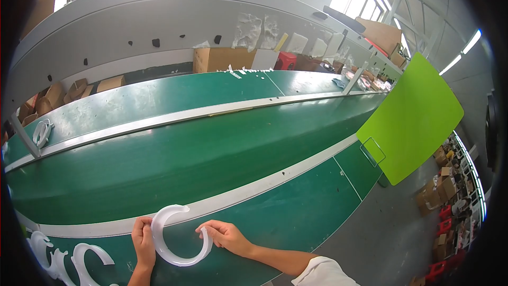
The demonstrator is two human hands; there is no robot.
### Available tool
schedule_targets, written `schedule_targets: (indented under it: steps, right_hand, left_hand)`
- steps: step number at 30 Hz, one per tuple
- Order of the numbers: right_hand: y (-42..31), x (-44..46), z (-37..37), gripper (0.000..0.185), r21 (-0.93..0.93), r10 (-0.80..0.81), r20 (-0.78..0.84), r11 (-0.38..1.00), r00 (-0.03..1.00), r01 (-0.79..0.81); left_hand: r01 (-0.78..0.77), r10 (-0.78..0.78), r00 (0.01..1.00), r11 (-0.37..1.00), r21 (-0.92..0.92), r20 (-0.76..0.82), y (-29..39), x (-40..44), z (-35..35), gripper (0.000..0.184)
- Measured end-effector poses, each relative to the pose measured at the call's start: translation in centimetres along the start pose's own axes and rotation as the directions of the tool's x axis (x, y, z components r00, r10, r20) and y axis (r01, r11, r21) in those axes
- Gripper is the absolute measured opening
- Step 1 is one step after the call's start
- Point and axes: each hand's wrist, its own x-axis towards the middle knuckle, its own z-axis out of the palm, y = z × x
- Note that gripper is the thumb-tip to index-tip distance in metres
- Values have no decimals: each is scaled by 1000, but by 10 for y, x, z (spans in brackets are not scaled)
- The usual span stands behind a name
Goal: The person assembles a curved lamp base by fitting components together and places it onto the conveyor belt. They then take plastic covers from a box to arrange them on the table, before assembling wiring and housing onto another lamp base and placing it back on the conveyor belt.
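Observation:
A white, glossy C-shaped plastic piece point(180, 259) is held up between my two hands over the green work surface. My left hand point(143, 241) has its fingers closed on the left side of the curve. With thumb and fingers, my right hand point(226, 237) pinches the free end on the right. The gap in the ring faces up and to the right. More curved white pieces point(84, 265) lie on the table left of my left hand, partly cut off by the frame's dark edge.
Beyond a pale rail runs a green conveyor belt point(211, 151). A coiled white cable-like item point(42, 132) lies on the far ledge at left. Cardboard boxes point(225, 60) and a red stool point(286, 61) stand behind. At right rises a bright green panel point(418, 122).

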Motion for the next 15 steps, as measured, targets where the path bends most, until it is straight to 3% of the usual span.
schedule_targets:
  steps: [15]
  right_hand:
    - [0, -1, -1, 29, 7, 3, 7, 1000, 1000, -3]
  left_hand:
    - [15, -15, 999, 1000, -1, 33, -2, 0, -2, 18]
